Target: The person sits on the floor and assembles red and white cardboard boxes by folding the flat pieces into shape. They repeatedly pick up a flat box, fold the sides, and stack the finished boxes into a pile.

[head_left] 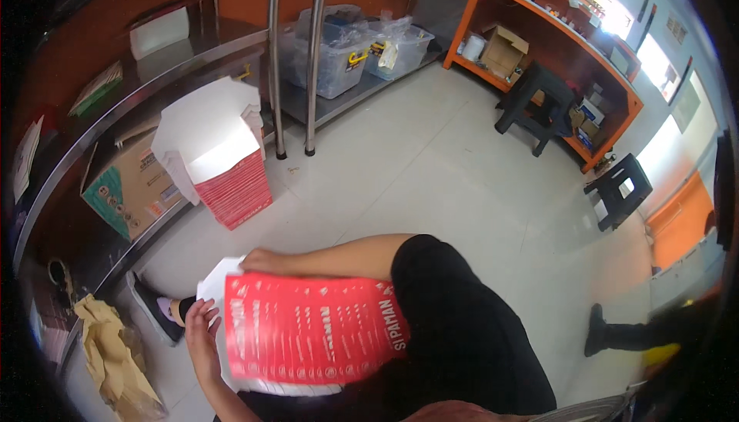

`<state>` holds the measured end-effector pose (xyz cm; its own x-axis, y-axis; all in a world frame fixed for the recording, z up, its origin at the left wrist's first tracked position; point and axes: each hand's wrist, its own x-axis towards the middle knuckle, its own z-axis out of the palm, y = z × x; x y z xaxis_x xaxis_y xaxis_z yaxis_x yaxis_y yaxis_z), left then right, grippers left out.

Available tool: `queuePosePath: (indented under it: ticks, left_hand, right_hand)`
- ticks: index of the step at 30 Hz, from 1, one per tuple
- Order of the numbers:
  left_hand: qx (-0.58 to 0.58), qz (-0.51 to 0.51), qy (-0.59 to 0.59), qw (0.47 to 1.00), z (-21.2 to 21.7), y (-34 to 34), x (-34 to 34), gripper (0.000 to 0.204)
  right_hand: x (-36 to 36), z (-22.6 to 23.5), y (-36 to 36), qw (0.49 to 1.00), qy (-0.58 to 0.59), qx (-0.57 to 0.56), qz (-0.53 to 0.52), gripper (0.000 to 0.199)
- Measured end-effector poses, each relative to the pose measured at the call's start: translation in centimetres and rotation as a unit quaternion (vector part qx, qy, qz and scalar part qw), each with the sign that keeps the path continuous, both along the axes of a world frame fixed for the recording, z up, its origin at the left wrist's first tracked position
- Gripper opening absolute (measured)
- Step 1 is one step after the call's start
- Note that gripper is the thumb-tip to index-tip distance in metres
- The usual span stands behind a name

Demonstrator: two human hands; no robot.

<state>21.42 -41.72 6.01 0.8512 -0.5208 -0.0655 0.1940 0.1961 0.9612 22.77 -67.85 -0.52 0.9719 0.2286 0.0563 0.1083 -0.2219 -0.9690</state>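
Observation:
A red printed cardboard carton [308,330] with white edges lies across my lap, low in the middle of the view. Layered white edges show along its lower side, so several may lie together. My left hand [203,333] curls its fingers over the white left end. At the upper left corner, my right hand [263,260] closes on the white flap, with its forearm reaching across above the red panel. Its fingertips are partly hidden. Beyond my hands, a tall stack of nested red cartons [235,191] stands on the floor, white insides facing up.
Left are a metal shelf [208,41], a brown box [135,183] and crumpled brown paper [115,356]. Clear plastic bins [327,64] sit on a low rack behind. Black stools [539,103] stand by an orange workbench [469,18]. Another person's leg [623,337] shows at right.

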Motion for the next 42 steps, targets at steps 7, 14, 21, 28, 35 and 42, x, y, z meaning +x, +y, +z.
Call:
queuePosePath:
  ticks: [7, 14, 21, 28, 35, 42]
  left_hand:
    - [-0.006, 0.212, -0.082, 0.974, -1.3, -2.3, -7.8, 0.054]
    - [-0.006, 0.363, -0.155, 0.919, -1.9, -7.0, -9.4, 0.039]
    - [0.01, 0.319, -0.14, 0.937, -3.1, -6.2, -8.2, 0.043]
    - [0.058, 0.416, -0.002, 0.907, -5.4, -6.3, -9.3, 0.047]
    - [0.013, 0.285, -0.148, 0.947, -4.8, -4.3, -9.0, 0.039]
    - [0.166, -0.067, -0.245, 0.953, 2.4, 2.6, -6.4, 0.09]
  right_hand:
    - [-2.6, 3.1, -3.2, 0.953, 0.091, 0.27, -0.099, 0.029]
    - [-3.3, 3.7, -4.2, 0.968, 0.054, 0.245, 0.01, 0.033]
    - [-4.1, 6.0, -1.2, 0.933, 0.114, 0.333, -0.078, 0.037]
    - [-2.8, 2.0, -0.8, 0.944, 0.135, 0.299, 0.025, 0.043]
    - [-4.2, 7.1, -1.4, 0.964, 0.168, 0.201, -0.05, 0.057]
    - [-11.6, 9.8, -8.6, 0.952, 0.295, -0.016, 0.078, 0.082]
